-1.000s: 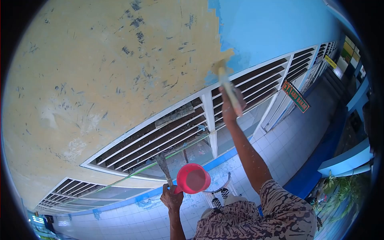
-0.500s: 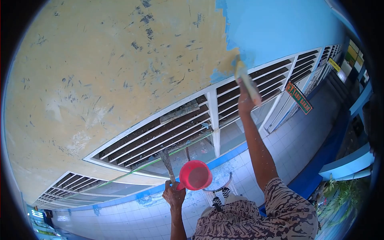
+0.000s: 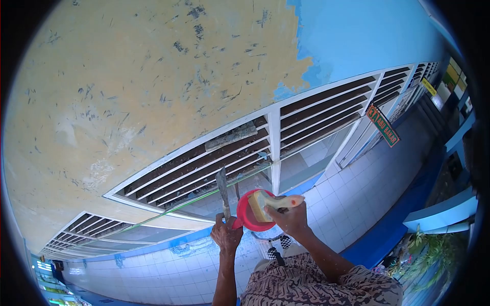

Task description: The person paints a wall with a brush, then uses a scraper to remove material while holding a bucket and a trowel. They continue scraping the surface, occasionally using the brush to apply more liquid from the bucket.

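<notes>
My left hand is closed round the handle of a red plastic dipper. A worn, paint-stained scraper sticks up from the same hand. In my right hand is a wide paintbrush with a pale handle, its bristles down inside the dipper's mouth. Ahead stands a tan wall with dark scuffs and pale patches. Light blue paint covers its right part, ending in a ragged edge.
Below the painted area run white-framed louvre vents, with a grey strip lying across the slats. A green cord stretches past them. A hanging sign juts out at right, above the tiled floor. Plants grow lower right.
My right hand has come down from the wall's paint edge, bringing the paintbrush into the dipper. My left hand still holds the dipper and scraper, a little higher in view.
</notes>
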A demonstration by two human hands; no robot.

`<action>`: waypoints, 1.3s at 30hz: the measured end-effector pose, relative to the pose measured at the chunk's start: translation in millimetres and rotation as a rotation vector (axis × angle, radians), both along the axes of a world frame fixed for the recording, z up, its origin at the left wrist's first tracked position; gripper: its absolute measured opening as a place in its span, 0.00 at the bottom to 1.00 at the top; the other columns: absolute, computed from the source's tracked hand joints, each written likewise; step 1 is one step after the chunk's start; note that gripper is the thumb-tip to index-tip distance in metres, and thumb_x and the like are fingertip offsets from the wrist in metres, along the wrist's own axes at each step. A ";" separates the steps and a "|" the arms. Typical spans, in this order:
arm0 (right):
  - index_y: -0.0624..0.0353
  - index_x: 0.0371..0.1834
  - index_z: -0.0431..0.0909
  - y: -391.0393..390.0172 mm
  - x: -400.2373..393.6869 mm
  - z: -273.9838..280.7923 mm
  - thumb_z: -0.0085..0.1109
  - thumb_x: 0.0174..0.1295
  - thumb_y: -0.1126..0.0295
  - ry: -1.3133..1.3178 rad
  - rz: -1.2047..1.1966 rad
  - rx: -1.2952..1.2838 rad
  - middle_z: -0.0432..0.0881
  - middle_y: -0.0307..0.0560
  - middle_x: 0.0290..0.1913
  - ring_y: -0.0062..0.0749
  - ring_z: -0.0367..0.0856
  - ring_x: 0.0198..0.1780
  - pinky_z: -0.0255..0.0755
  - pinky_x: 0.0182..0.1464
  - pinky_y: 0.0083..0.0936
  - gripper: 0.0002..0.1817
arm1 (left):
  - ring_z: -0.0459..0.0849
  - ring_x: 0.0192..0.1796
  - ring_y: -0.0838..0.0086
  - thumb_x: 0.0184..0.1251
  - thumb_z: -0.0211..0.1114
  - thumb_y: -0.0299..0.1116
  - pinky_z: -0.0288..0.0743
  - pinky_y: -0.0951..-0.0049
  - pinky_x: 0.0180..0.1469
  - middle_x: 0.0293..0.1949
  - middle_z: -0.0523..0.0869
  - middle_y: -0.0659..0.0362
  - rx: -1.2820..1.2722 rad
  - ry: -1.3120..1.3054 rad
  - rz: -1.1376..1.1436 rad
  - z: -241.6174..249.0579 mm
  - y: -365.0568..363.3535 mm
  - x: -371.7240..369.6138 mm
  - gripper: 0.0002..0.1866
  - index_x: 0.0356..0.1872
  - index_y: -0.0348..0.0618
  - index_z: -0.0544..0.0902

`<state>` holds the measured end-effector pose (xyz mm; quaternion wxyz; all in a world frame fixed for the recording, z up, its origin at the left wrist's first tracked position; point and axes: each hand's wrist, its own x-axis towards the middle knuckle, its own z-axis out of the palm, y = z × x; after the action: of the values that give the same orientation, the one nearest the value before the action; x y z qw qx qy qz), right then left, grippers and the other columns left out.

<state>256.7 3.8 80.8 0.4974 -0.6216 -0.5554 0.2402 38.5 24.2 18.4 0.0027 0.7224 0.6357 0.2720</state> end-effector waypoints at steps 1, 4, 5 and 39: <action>0.64 0.37 0.88 -1.9 -1.4 2.1 0.75 0.55 0.57 -0.094 0.058 -0.031 0.89 0.51 0.31 0.36 0.88 0.27 0.80 0.33 0.27 0.19 | 0.85 0.27 0.58 0.48 0.76 0.40 0.76 0.57 0.26 0.38 0.82 0.57 0.013 -0.002 -0.031 2.2 0.1 2.7 0.08 0.26 0.51 0.88; 0.65 0.35 0.87 -7.7 0.3 27.7 0.71 0.61 0.58 -0.059 0.173 -0.011 0.89 0.51 0.31 0.30 0.85 0.26 0.77 0.31 0.25 0.18 | 0.85 0.27 0.60 0.46 0.76 0.40 0.77 0.58 0.27 0.38 0.82 0.59 0.022 -0.018 -0.093 5.7 -1.9 6.4 0.07 0.26 0.52 0.88; 0.65 0.35 0.87 -5.6 3.8 26.0 0.71 0.61 0.58 -0.059 0.173 -0.011 0.89 0.51 0.31 0.30 0.85 0.26 0.77 0.31 0.25 0.18 | 0.85 0.27 0.60 0.46 0.76 0.40 0.77 0.58 0.27 0.38 0.82 0.59 0.022 -0.018 -0.093 4.1 -2.2 5.1 0.07 0.26 0.52 0.88; 0.56 0.79 0.52 -13.2 158.6 -53.9 0.62 0.59 0.80 0.773 -0.636 -0.122 0.79 0.46 0.31 0.22 0.69 0.14 0.68 0.11 0.24 0.45 | 0.87 0.38 0.60 0.45 0.72 0.30 0.82 0.60 0.39 0.50 0.83 0.62 0.178 0.108 -0.486 -5.8 123.6 51.0 0.16 0.39 0.53 0.87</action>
<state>415.3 -9.4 26.9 0.6780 -0.6536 -0.0986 0.3215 89.5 147.8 12.6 -0.0295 0.8647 0.4163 0.2795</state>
